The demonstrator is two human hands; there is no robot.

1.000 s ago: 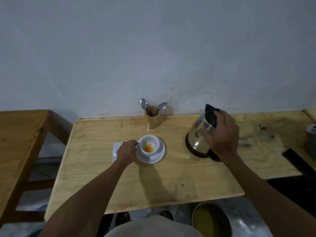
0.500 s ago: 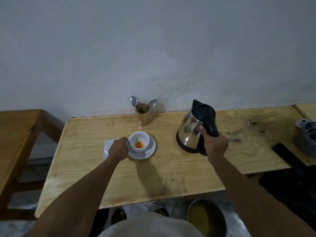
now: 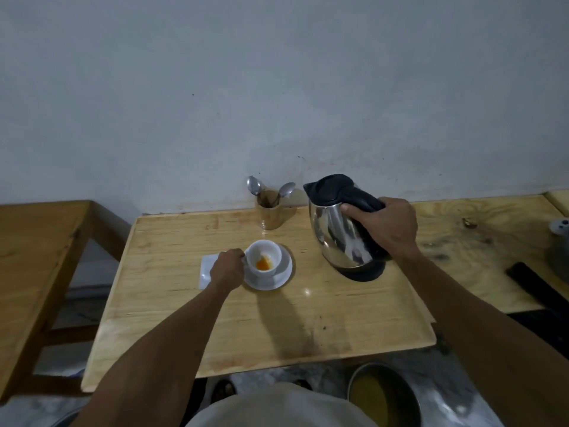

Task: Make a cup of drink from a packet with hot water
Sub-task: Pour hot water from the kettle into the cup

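Observation:
A white cup (image 3: 264, 257) with orange powder in its bottom stands on a white saucer (image 3: 278, 280) near the middle of the wooden table (image 3: 277, 328). My left hand (image 3: 227, 269) grips the cup's handle on its left side. To the right, my right hand (image 3: 385, 229) is closed on the black handle of a steel kettle (image 3: 341, 238). The kettle is lifted and tilted, its spout pointing left toward the cup. A white packet (image 3: 205, 269) lies flat left of the saucer, partly under my left hand.
A wooden holder (image 3: 270, 211) with two spoons stands by the wall behind the cup. A second wooden table (image 3: 37, 257) is at the left. A dark flat object (image 3: 532, 282) and a grey item (image 3: 558, 241) sit at the far right. A metal bowl (image 3: 385, 396) is on the floor.
My right hand has taken the kettle by its handle, lifted it off the table and tilted its spout toward the cup. My left hand has stayed on the cup handle.

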